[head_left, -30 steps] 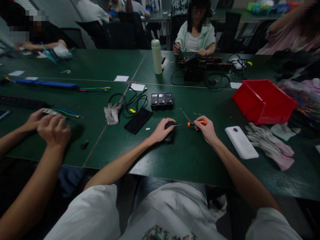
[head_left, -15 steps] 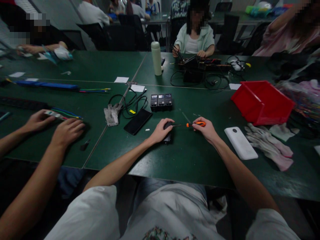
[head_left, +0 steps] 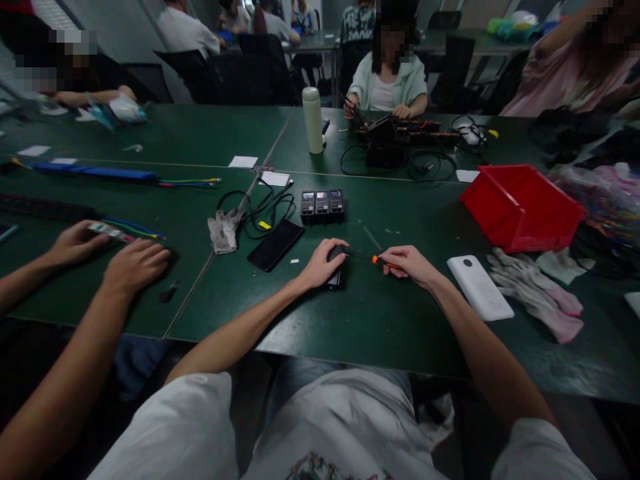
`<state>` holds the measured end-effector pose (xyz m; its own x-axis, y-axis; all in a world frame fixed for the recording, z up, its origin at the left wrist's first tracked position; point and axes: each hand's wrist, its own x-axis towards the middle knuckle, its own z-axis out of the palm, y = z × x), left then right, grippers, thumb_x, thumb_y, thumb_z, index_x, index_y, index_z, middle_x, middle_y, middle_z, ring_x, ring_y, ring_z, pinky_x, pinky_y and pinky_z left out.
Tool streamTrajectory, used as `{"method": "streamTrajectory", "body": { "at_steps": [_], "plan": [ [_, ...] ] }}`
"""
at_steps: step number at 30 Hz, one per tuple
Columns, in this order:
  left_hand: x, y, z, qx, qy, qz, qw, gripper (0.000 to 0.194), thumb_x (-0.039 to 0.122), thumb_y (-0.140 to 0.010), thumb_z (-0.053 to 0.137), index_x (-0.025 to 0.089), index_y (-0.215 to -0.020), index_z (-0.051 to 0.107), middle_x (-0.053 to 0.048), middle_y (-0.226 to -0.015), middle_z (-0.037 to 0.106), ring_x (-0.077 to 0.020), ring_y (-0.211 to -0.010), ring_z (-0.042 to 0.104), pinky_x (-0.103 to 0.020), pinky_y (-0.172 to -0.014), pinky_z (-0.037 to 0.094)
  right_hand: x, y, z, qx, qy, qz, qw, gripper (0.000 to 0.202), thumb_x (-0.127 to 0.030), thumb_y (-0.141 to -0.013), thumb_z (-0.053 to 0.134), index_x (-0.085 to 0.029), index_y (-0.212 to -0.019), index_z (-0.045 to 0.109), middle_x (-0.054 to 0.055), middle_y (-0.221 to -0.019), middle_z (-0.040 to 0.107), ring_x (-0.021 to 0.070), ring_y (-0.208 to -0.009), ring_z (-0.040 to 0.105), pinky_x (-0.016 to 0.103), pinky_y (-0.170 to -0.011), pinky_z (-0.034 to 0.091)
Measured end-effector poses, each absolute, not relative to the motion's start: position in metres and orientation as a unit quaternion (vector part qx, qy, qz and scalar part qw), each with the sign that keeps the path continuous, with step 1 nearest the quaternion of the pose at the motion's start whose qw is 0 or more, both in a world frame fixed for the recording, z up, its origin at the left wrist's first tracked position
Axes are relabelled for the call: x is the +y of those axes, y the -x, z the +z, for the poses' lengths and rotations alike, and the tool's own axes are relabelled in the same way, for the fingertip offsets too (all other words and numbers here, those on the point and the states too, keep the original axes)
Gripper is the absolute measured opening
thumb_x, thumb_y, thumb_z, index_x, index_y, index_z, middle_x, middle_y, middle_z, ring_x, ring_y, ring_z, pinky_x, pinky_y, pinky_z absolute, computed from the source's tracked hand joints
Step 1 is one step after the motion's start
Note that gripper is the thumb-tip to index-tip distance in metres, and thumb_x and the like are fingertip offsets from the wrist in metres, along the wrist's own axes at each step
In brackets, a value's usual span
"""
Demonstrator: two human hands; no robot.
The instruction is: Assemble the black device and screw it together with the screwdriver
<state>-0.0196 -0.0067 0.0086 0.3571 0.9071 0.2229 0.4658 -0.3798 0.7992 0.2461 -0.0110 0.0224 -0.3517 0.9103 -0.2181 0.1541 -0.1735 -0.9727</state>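
My left hand (head_left: pixel 324 261) is closed round a small black box-shaped device (head_left: pixel 336 276) on the green table. Its fingers and thumb cover much of the device. In my right hand (head_left: pixel 407 265) is a screwdriver (head_left: pixel 376 259) with an orange and black handle. The screwdriver lies roughly level, with its thin shaft toward the device; whether the tip touches it I cannot make out. Just beyond my hands stands a black unit with three sections (head_left: pixel 323 206). A black smartphone (head_left: pixel 276 245) lies to the left of my left hand.
A red bin (head_left: pixel 523 210), a white power bank (head_left: pixel 480 287) and work gloves (head_left: pixel 537 293) are on the right. Behind stands a pale green bottle (head_left: pixel 313 121). Black cable (head_left: pixel 265 207) and a grey glove (head_left: pixel 225 231) lie left. A co-worker's hands (head_left: pixel 135 267) work at far left.
My right hand has turned and shifted slightly, now covering more of the screwdriver's handle. My left hand stays on the black device. The view has shifted slightly.
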Motion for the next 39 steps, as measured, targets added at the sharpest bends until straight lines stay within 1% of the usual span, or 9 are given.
{"method": "streamTrajectory", "body": {
  "at_steps": [8, 12, 18, 20, 22, 25, 30, 34, 39],
  "plan": [
    [-0.009, 0.020, 0.011, 0.415, -0.784, 0.345, 0.308, 0.030, 0.032, -0.091, 0.048, 0.021, -0.117, 0.057, -0.006, -0.108, 0.055, -0.0194, -0.105, 0.051, -0.035, -0.099, 0.040, -0.015, -0.242, 0.023, -0.569, 0.468, 0.609, 0.293, 0.038, -0.045, -0.075, 0.070, -0.013, -0.096, 0.070, 0.001, -0.063, 0.061, 0.0040, -0.043, 0.038, 0.019, -0.039, 0.022],
    [-0.008, 0.020, 0.010, 0.405, -0.787, 0.349, 0.309, 0.030, 0.031, -0.091, 0.048, 0.021, -0.118, 0.057, -0.006, -0.107, 0.055, -0.0194, -0.105, 0.051, -0.035, -0.100, 0.040, -0.016, -0.241, 0.022, -0.597, 0.467, 0.590, 0.277, 0.041, -0.042, -0.073, 0.072, -0.014, -0.102, 0.070, 0.003, -0.069, 0.063, 0.0059, -0.049, 0.045, 0.019, -0.042, 0.029],
    [-0.008, 0.021, 0.010, 0.411, -0.783, 0.349, 0.311, 0.030, 0.032, -0.091, 0.047, 0.022, -0.118, 0.057, -0.006, -0.108, 0.055, -0.0198, -0.105, 0.051, -0.036, -0.099, 0.040, -0.016, -0.240, 0.016, -0.636, 0.463, 0.546, 0.290, 0.039, -0.039, -0.074, 0.072, -0.018, -0.106, 0.070, 0.006, -0.090, 0.069, 0.0101, -0.059, 0.054, 0.021, -0.046, 0.037],
    [-0.008, 0.021, 0.011, 0.407, -0.783, 0.351, 0.312, 0.030, 0.032, -0.092, 0.047, 0.021, -0.117, 0.057, -0.006, -0.108, 0.055, -0.0196, -0.105, 0.051, -0.036, -0.099, 0.040, -0.016, -0.240, 0.016, -0.651, 0.455, 0.528, 0.300, 0.037, -0.038, -0.074, 0.071, -0.018, -0.105, 0.070, 0.007, -0.100, 0.070, 0.0136, -0.068, 0.060, 0.024, -0.054, 0.045],
    [-0.008, 0.021, 0.011, 0.407, -0.783, 0.351, 0.314, 0.030, 0.031, -0.091, 0.047, 0.021, -0.117, 0.057, -0.006, -0.108, 0.055, -0.0195, -0.105, 0.051, -0.036, -0.100, 0.039, -0.015, -0.241, 0.018, -0.673, 0.445, 0.500, 0.316, 0.033, -0.036, -0.074, 0.072, -0.019, -0.103, 0.072, 0.008, -0.106, 0.070, 0.0181, -0.082, 0.064, 0.031, -0.070, 0.050],
    [-0.007, 0.021, 0.011, 0.411, -0.780, 0.348, 0.318, 0.029, 0.031, -0.091, 0.047, 0.022, -0.117, 0.057, -0.006, -0.107, 0.055, -0.0194, -0.105, 0.051, -0.036, -0.100, 0.039, -0.015, -0.241, 0.020, -0.712, 0.431, 0.447, 0.329, 0.029, -0.034, -0.076, 0.071, -0.020, -0.101, 0.073, 0.007, -0.104, 0.070, 0.0210, -0.093, 0.064, 0.038, -0.088, 0.047],
    [-0.007, 0.021, 0.011, 0.411, -0.779, 0.348, 0.322, 0.029, 0.032, -0.091, 0.048, 0.021, -0.117, 0.057, -0.006, -0.107, 0.055, -0.0194, -0.104, 0.051, -0.036, -0.100, 0.039, -0.018, -0.239, 0.022, -0.748, 0.422, 0.386, 0.338, 0.026, -0.032, -0.077, 0.069, -0.020, -0.100, 0.073, 0.005, -0.093, 0.067, 0.0190, -0.086, 0.062, 0.036, -0.082, 0.047],
    [-0.007, 0.021, 0.011, 0.414, -0.779, 0.344, 0.322, 0.029, 0.031, -0.091, 0.048, 0.021, -0.116, 0.058, -0.006, -0.107, 0.055, -0.0195, -0.104, 0.051, -0.035, -0.099, 0.039, -0.019, -0.237, 0.024, -0.742, 0.428, 0.399, 0.328, 0.026, -0.034, -0.077, 0.069, -0.020, -0.099, 0.073, 0.006, -0.095, 0.067, 0.0186, -0.085, 0.062, 0.033, -0.078, 0.048],
    [-0.007, 0.021, 0.010, 0.408, -0.781, 0.345, 0.323, 0.029, 0.031, -0.090, 0.049, 0.020, -0.116, 0.058, -0.006, -0.107, 0.056, -0.0199, -0.105, 0.051, -0.035, -0.099, 0.039, -0.019, -0.236, 0.025, -0.688, 0.445, 0.492, 0.295, 0.035, -0.043, -0.082, 0.062, -0.018, -0.104, 0.070, 0.007, -0.093, 0.068, 0.0129, -0.063, 0.059, 0.025, -0.053, 0.045]
  ]
}}
